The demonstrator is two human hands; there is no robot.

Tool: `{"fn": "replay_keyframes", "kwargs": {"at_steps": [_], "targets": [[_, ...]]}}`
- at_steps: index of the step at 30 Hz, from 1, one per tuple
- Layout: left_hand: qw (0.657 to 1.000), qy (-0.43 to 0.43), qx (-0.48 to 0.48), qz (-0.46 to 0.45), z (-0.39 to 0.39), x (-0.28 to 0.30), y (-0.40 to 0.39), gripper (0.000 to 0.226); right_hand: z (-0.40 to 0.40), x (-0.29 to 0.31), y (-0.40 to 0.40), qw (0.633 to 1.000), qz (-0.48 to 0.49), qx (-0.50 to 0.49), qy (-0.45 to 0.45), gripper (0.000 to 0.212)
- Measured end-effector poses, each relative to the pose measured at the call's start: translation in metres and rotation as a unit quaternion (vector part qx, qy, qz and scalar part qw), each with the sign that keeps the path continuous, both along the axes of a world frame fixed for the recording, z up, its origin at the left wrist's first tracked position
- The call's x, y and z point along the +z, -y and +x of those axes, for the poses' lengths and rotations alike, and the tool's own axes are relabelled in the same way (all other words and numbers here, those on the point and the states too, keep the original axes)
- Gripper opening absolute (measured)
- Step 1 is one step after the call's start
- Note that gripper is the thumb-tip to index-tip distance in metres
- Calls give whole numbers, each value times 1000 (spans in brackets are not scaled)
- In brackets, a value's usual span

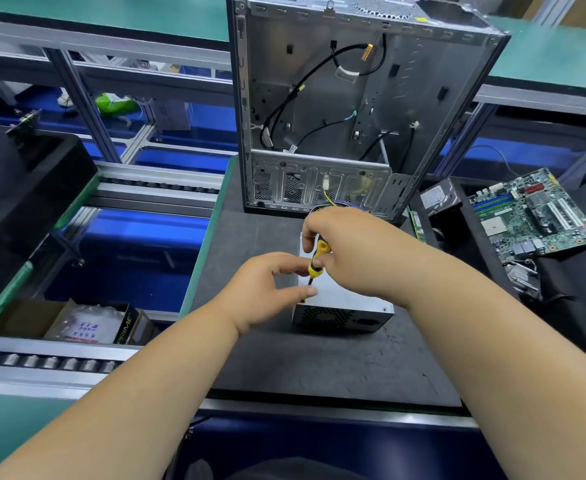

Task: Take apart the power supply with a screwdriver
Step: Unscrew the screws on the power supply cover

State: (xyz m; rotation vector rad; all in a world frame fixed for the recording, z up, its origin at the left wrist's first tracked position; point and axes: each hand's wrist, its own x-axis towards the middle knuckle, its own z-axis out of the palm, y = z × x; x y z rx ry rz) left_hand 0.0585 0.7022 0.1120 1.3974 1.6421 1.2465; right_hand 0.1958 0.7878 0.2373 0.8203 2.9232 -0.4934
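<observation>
Head view: right hand (347, 251) grips yellow-black screwdriver (319, 256); left hand (263, 292) pinches its thin shaft over boxy, perforated metal power supply (343, 306).

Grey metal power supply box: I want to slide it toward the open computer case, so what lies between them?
Head view: only the right hand and a bundle of coloured wires lie between the power supply box and case.
</observation>
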Motion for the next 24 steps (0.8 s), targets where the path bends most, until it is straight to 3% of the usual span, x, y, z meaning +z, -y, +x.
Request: {"fn": "replay_keyframes", "kwargs": {"at_steps": [2,5,9,13,17,24], "targets": [[996,84,5,13,2,7,-1,24,-3,2,1,999,9,29,10,17],[992,122,-5,35,4,14,-4,12,-5,3,1,998,20,55,14,15],[994,103,2,38,3,17,-6,36,-2,0,1,999,18,25,-22,17],[997,50,14,51,7,22,-10,34,0,-10,4,989,121,-63,-53,32],[998,15,13,67,12,22,-15,21,1,-17,7,992,80,-66,-69,18],[998,35,-28,39,4,19,-12,24,6,-9,0,998,16,-38,-41,9]]}}
